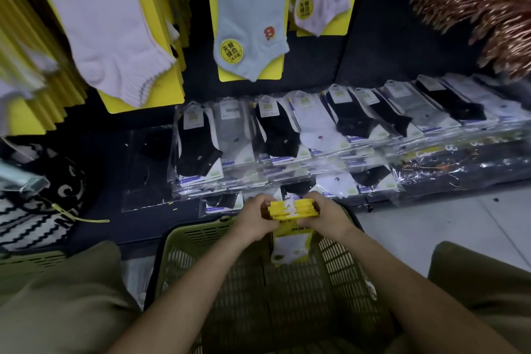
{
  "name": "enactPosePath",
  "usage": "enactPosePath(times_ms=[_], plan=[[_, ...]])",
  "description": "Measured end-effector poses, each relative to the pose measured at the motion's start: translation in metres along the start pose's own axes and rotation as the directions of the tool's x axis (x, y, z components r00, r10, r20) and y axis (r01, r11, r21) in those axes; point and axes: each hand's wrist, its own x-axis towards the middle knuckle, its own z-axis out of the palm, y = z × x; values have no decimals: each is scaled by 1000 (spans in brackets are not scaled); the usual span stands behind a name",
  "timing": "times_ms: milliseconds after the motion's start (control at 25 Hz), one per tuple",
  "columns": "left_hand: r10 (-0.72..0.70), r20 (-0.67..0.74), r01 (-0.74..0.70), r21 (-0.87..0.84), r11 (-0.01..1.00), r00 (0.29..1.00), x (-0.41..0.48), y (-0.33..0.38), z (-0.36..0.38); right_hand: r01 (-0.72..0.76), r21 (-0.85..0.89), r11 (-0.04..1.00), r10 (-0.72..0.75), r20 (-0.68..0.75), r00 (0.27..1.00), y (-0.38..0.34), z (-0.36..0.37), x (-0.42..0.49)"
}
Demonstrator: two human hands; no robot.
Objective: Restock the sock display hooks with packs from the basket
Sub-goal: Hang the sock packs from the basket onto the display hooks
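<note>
above the green basket (pixel 184 241), left hand (pixel 254 218) and right hand (pixel 324 215) both clamp fingers on one stack of yellow-carded sock packs (pixel 293 210). three sock displays hang on the wall behind; bagged socks (pixel 287 135) overlap in rows below them.

We are holding a stack of yellow sock packs (pixel 293 209) over the green basket (pixel 184 241), our left hand (pixel 257 218) and right hand (pixel 326 217) each closing a grip on one end. Beyond it, bagged socks (pixel 287 135) are lying in overlapping rows on the floor, and yellow-carded socks (pixel 250 14) are hanging above them.
</note>
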Motion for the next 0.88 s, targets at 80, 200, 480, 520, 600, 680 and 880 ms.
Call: enactPosePath(times_ms=[80, 200, 480, 520, 600, 680, 880], plan=[[34, -5, -34, -180, 983, 999, -6, 15, -19, 40, 202, 979, -33, -40, 999, -18, -11, -5], [121, -30, -123, -399, 909, 992, -21, 45, -46, 139, 429, 892, -111, -91, 990, -51, -27, -15], [275, -112, -281, -637, 718, 955, -50, 111, -100, 356, 543, 760, -330, -149, 932, -134, -76, -37], [277, -85, -265, -643, 719, 957, -53, 115, -105, 381, 542, 749, -357, -155, 921, -142, -81, -40], [323, -18, -270, -590, 760, 946, -60, 120, -110, 422, 556, 716, -401, -168, 901, -155, -90, -46], [364, -34, -323, -544, 775, 931, -65, 126, -112, 458, 559, 692, -434, -185, 882, -166, -97, -51], [382, -253, -457, -547, 702, 889, -74, 169, -134, 512, 558, 653, -341, -388, 856, -207, -110, -54]])
